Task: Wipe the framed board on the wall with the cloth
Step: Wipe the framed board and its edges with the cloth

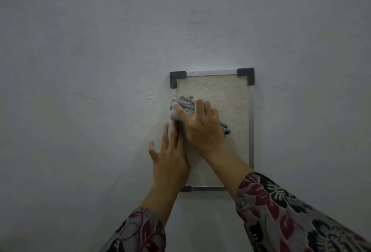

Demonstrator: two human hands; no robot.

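Note:
A framed board point(222, 91) hangs on the wall, cream-coloured inside a thin silver frame with black corner pieces. My right hand point(200, 125) presses a bunched grey cloth point(183, 105) against the board's left side, near the left frame edge. A tail of the cloth shows past the hand's right side. My left hand point(168, 157) lies flat with fingers spread over the board's lower left edge and the wall beside it. It hides the left frame rail there. Both forearms wear floral sleeves.
A plain pale wall point(100, 51) surrounds the board on all sides, with a faint scratch mark point(86, 96) to the left. Nothing else hangs near it.

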